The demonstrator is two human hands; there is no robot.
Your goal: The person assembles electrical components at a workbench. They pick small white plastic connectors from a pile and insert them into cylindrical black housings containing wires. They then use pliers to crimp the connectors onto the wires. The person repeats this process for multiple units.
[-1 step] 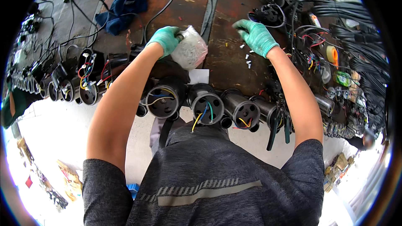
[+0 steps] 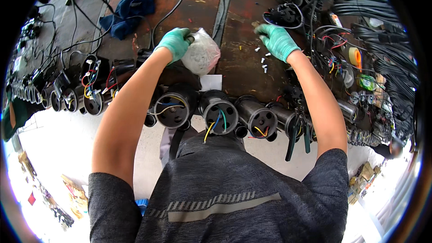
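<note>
Head view, and the left hand [image 2: 173, 45], green-gloved, has its fingers curled at the far left side of a clear plastic bag [image 2: 201, 54] full of small pale pieces; the grip itself is partly hidden. That bag sits left of centre on the worn brown tabletop [image 2: 234, 69], just beyond a white paper square [image 2: 211, 82]. Over on the right, the right hand [image 2: 278, 42] is low over the table, fingers loosely bent; whether they pinch anything, I cannot tell. It's just beside a round black part [image 2: 285, 16], on that part's near side. Small white pieces [image 2: 264, 67] lie scattered between bag and right hand, nearer than the fingertips. Black cylinders [image 2: 219, 116] with coloured wires line the near edge! Far left, a crumpled blue cloth [image 2: 128, 15]; far right, bundled black cables [image 2: 366, 11].
</note>
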